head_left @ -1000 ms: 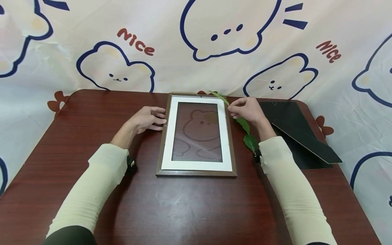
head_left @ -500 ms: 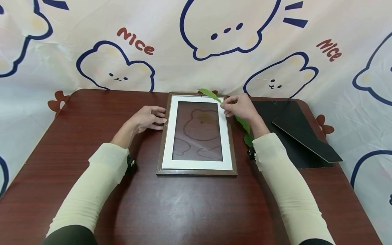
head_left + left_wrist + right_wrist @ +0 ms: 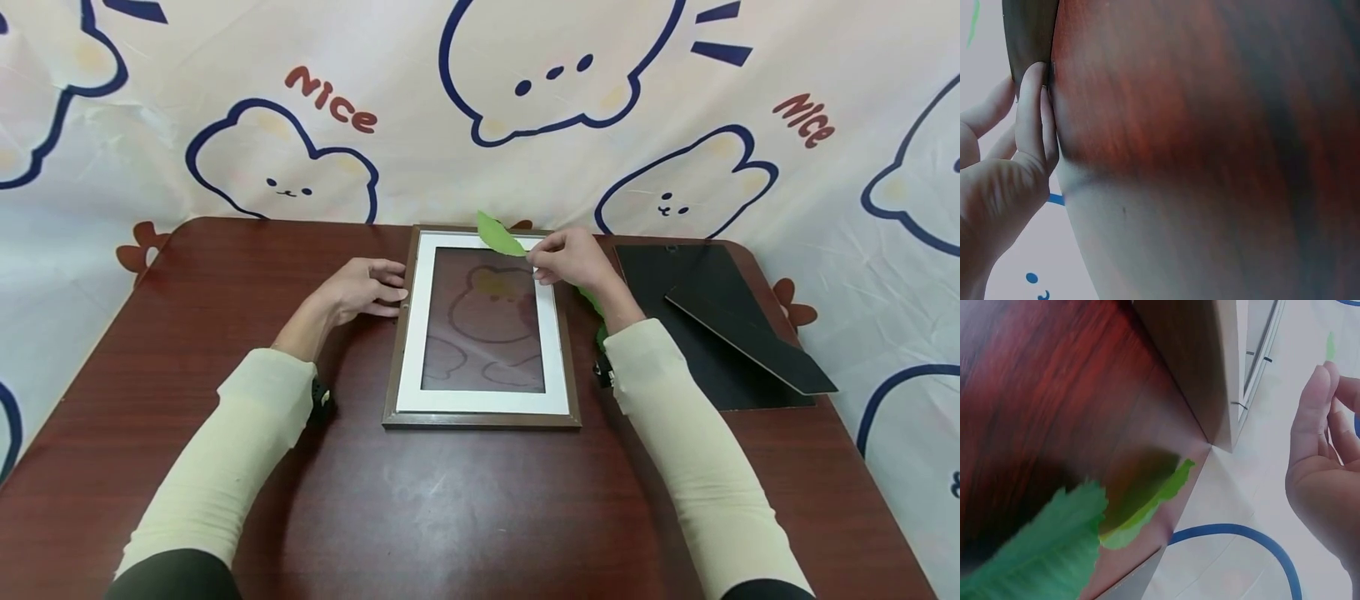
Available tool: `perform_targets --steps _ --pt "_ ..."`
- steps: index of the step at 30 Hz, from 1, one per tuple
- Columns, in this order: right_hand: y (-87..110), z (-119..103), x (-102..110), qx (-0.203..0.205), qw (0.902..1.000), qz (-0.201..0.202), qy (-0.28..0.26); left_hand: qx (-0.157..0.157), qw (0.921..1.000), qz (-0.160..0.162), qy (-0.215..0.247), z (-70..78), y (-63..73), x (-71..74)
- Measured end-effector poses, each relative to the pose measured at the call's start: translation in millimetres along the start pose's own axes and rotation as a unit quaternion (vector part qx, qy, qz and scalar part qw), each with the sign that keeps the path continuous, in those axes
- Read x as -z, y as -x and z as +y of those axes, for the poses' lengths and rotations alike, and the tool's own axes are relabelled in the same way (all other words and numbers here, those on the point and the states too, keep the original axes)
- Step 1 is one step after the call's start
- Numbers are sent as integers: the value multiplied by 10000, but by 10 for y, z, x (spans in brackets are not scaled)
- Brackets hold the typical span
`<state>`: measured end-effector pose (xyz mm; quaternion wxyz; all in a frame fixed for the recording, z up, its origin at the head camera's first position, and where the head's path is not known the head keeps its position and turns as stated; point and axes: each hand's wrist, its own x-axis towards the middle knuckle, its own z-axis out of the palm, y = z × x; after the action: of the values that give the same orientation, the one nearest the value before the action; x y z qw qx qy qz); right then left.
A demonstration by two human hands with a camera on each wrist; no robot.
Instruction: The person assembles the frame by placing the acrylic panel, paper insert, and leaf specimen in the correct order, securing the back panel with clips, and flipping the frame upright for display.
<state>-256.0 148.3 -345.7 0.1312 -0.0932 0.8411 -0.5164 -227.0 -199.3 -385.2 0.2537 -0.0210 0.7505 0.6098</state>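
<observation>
A picture frame (image 3: 483,422) with a brown border and a white mat lies on the table, its middle pane reflecting the backdrop. My left hand (image 3: 354,292) rests against its left side, fingers extended; in the left wrist view the fingertips (image 3: 1034,78) touch the frame's edge. Between thumb and fingers, my right hand (image 3: 579,262) pinches a green leaf (image 3: 498,233) by one end, above the frame's upper right part. That leaf shows only as a sliver in the right wrist view. Two more leaves (image 3: 1147,509) lie on the table right of the frame, partly hidden by my right arm in the head view.
At the table's right rear lies a black backing board (image 3: 697,271) with its stand flap (image 3: 750,342) tilted up. Behind the brown wooden table (image 3: 442,517) hangs a pale curtain (image 3: 420,167) printed with cartoon animals.
My right hand has moved left with the leaf, from beside the frame to over its upper right part. The leaf has turned broader to view. My left hand has stayed in place.
</observation>
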Motion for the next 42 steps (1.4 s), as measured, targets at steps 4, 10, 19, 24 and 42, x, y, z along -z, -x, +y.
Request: perform_targets --steps 4,10,19,24,42 --pt "-25 11 -53 -34 10000 -69 -58 -2 10000 -37 17 -9 -3 4" --pt "-66 -31 -142 -195 9997 -136 -50 74 10000 -42 22 -14 7 13" --pt "-123 -94 -258 -498 9979 -414 32 102 9999 -51 43 -12 11 20" --pt "-136 -121 -297 -550 9970 -536 -13 85 9999 -36 46 -6 7 15" --pt "-177 -147 -374 -773 9928 -879 259 17 9999 -95 77 -20 -18 16"
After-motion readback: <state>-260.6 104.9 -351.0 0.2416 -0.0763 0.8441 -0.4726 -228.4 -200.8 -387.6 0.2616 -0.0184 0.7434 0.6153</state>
